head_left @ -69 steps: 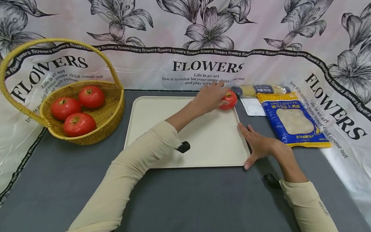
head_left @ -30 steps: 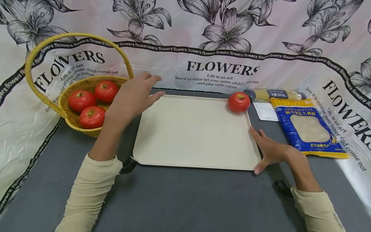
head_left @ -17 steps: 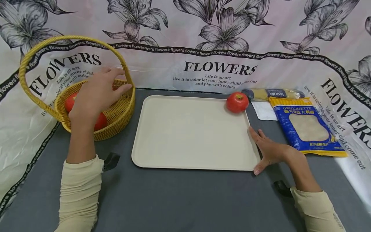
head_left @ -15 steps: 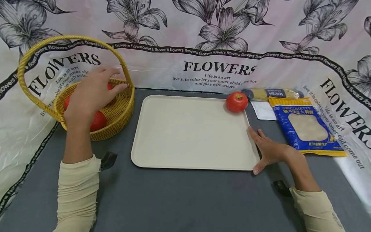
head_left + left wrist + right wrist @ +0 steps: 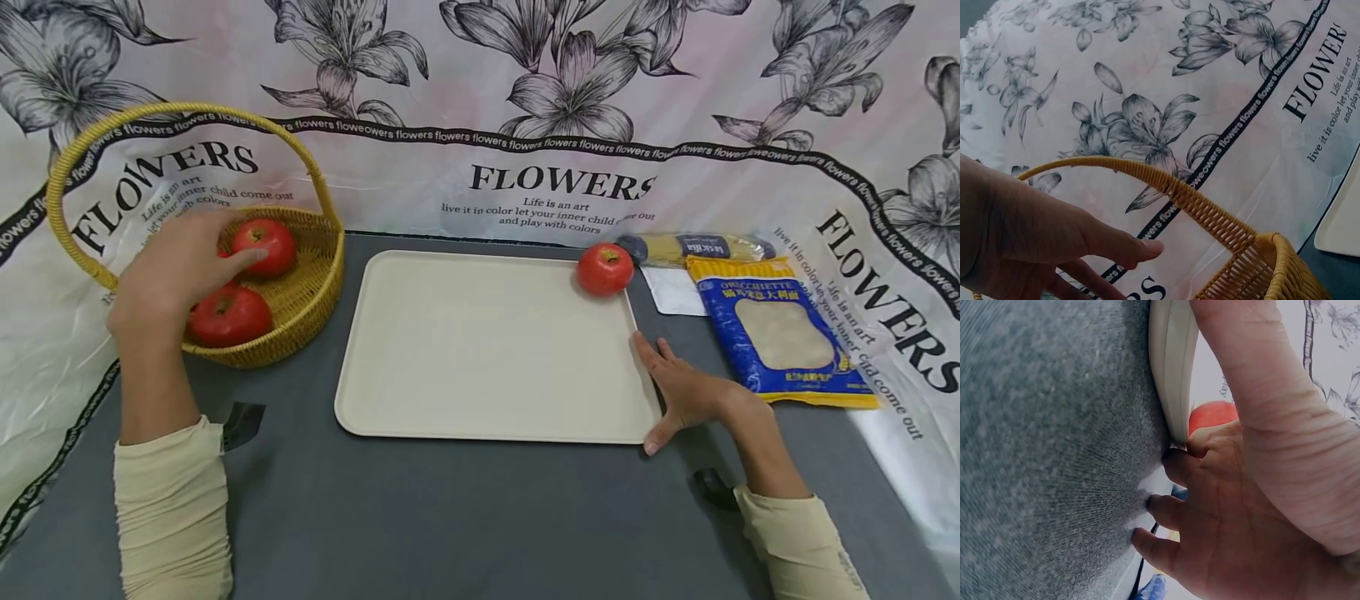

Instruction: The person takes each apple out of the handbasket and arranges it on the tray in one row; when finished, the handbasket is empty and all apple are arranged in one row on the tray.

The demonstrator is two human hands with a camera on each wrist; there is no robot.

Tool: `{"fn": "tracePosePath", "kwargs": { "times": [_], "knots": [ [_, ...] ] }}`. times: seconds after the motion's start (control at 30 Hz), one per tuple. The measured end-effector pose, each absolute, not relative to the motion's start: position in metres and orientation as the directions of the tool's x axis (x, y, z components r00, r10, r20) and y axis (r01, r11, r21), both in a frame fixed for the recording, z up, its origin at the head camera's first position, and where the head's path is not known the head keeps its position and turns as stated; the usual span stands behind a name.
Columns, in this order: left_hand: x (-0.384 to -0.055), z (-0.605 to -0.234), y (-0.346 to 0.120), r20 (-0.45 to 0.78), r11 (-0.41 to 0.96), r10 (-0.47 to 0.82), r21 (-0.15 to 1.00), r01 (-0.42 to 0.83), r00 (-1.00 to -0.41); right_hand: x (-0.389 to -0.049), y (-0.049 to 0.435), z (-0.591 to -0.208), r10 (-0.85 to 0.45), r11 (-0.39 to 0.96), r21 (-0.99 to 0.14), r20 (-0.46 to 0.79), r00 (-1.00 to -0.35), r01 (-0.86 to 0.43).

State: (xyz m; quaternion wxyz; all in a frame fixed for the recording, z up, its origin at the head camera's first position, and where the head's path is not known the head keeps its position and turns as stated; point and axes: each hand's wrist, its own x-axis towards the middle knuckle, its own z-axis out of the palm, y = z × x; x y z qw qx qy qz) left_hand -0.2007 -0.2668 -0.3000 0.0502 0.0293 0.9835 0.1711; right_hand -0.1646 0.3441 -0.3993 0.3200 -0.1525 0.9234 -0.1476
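Observation:
My left hand (image 5: pixel 174 265) is over the left side of the yellow wicker basket (image 5: pixel 318 292), beneath its tall handle. Its thumb stretches out toward the back tomato (image 5: pixel 272 246); the left wrist view shows thumb and fingers (image 5: pixel 1113 240) extended, with no tomato between them. A front tomato (image 5: pixel 231 318) sits in the basket, and a third is mostly covered by the hand. My right hand (image 5: pixel 688 392) rests spread at the right edge of the cream tray (image 5: pixel 487 350), touching its rim. Another tomato (image 5: pixel 604 268) sits at the tray's back right corner.
A blue and yellow pasta bag (image 5: pixel 783 333) lies right of the tray. Behind it are a long spaghetti packet (image 5: pixel 697 247) and a white packet (image 5: pixel 675 292). A flower-printed sheet (image 5: pixel 420 175) stands behind the grey tabletop (image 5: pixel 465 517).
My left hand has let go of the tomato at the tray's back right corner and moved left over the basket, then further to its left side. My right hand has stayed at the tray edge.

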Motion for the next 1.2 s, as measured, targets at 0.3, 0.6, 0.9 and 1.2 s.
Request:
{"fn": "tracePosePath", "kwargs": {
  "times": [0.3,0.6,0.9,1.2],
  "knots": [
    [-0.197,-0.302,-0.284,-0.292,0.954,0.126,0.299,0.034,-0.948,-0.165,0.344,-0.399,-0.371,0.911,-0.376,-0.558,-0.743,-0.172],
    [-0.197,-0.312,-0.288,-0.454,0.970,0.127,0.243,0.015,-0.882,-0.163,0.347,-0.399,-0.371,0.915,-0.353,-0.554,-0.745,-0.193],
    [-0.197,-0.316,-0.294,-0.470,0.966,0.129,0.258,0.003,-0.873,-0.170,0.342,-0.394,-0.373,0.917,-0.349,-0.571,-0.731,-0.195],
    [-0.196,-0.316,-0.300,-0.510,0.954,0.116,0.296,-0.048,-0.852,-0.166,0.345,-0.398,-0.383,0.912,-0.359,-0.566,-0.730,-0.200]
  ]
}}
